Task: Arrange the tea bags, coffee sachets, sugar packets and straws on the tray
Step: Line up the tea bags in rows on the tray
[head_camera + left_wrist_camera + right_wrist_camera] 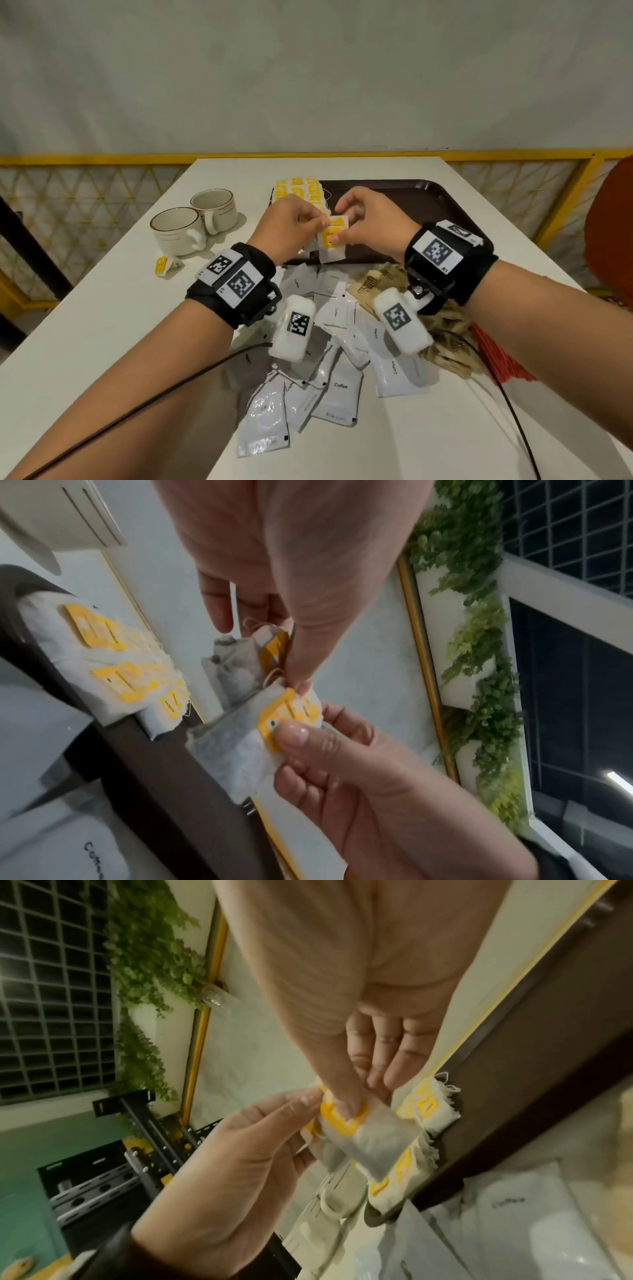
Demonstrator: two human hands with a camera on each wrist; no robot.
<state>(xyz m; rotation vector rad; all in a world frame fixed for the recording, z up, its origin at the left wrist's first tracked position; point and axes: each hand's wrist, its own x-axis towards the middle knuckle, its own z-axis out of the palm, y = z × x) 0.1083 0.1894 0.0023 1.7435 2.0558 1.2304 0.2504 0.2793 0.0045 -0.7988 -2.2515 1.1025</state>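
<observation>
White and wide, the surface (102,308) carries our brown tray (428,198) at its far side, two cups (191,226) off to the left of our hands. We hold both hands just above the tray's near-left corner. Our left hand (291,222) pinches one tea bag (240,666) by its yellow tag, thumb against fingers (219,607); our right hand (373,222) pinches a second tea bag (331,240) the same way, thumb pressed onto the tag. The two bags hang touching, and a thread seems to run between them, though we cannot tell whether it is tangled.

Beyond our fingers, a row of tea bags (301,192) already lies overlapped along the tray's left edge. Nearer to us than the fingers, coffee sachets (339,394) sprawl in a loose heap, brown sugar packets (373,284) sit beneath our right wrist, and red straws (496,356) lie to their right, all off the tray.

We judge the step in hand to be parting these two bags. We should draw them apart gently by the tags, not the paper pouches, so nothing tears, then lay each flat next to the row, tag up, matching its overlap.
</observation>
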